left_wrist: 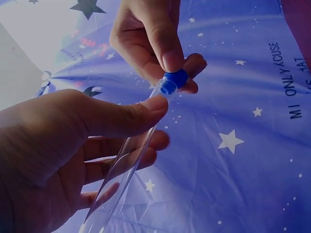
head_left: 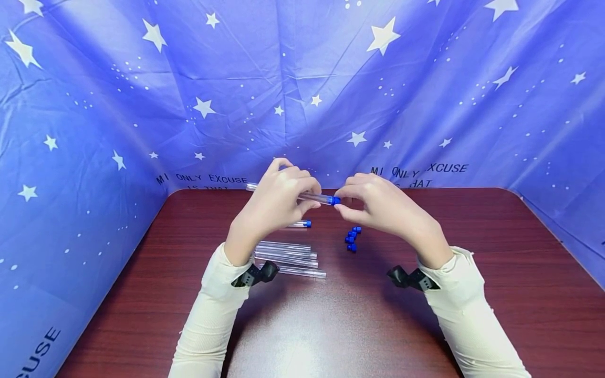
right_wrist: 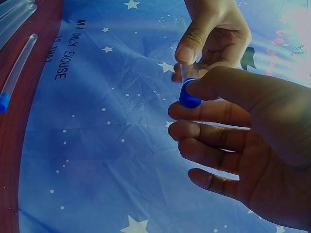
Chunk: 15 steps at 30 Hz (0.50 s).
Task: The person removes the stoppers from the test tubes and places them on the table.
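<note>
My left hand [head_left: 283,195] pinches a clear test tube [left_wrist: 127,158] between thumb and fingers, holding it raised over the far part of the table. The tube's closed end sticks out past the back of that hand. At its mouth sits a blue cap [left_wrist: 175,81], with its narrower lower part seen inside the clear rim. My right hand [head_left: 378,202] has its thumb and index finger on this cap; its other fingers are spread apart in the right wrist view. How deep the cap is seated I cannot tell.
Several uncapped clear tubes [head_left: 288,257] lie side by side on the brown table [head_left: 359,315]. Beyond them lies a tube with a blue cap [head_left: 307,223], partly behind the left hand. Several loose blue caps [head_left: 351,239] are grouped at centre right. A starry blue curtain [head_left: 293,79] surrounds the table's back and sides.
</note>
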Each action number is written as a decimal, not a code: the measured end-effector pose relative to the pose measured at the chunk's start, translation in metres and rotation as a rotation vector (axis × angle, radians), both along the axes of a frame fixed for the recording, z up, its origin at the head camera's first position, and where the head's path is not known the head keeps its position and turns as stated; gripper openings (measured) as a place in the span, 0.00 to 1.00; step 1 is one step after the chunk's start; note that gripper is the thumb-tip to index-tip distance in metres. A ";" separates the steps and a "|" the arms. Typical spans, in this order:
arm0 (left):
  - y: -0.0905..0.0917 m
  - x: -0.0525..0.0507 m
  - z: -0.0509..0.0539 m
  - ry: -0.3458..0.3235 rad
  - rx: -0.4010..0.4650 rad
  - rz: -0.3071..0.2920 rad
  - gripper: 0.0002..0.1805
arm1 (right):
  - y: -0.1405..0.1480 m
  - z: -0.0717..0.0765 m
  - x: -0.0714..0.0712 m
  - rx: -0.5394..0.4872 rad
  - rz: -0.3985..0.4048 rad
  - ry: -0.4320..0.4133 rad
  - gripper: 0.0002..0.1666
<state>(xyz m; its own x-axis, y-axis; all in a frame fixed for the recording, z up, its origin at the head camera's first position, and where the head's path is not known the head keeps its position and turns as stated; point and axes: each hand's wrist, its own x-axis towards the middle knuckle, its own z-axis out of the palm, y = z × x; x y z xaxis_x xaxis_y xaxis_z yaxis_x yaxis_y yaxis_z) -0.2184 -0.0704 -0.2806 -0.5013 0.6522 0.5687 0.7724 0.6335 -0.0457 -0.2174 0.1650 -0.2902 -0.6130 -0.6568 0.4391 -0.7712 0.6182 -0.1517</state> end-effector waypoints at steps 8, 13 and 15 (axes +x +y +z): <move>-0.002 0.000 0.000 -0.001 0.002 0.005 0.06 | 0.001 0.000 0.001 -0.007 -0.004 -0.058 0.08; -0.001 0.000 0.001 -0.025 -0.013 0.012 0.05 | 0.001 0.001 0.000 -0.003 0.007 -0.075 0.08; -0.001 0.000 0.000 -0.035 -0.017 0.016 0.05 | 0.001 0.001 0.000 0.003 0.006 -0.078 0.07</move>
<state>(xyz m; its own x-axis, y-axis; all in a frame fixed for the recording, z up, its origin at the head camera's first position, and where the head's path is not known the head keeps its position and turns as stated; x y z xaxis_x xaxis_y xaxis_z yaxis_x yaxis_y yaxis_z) -0.2186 -0.0712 -0.2803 -0.5310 0.6536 0.5393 0.7638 0.6448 -0.0293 -0.2171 0.1660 -0.2891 -0.6412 -0.6621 0.3878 -0.7609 0.6140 -0.2098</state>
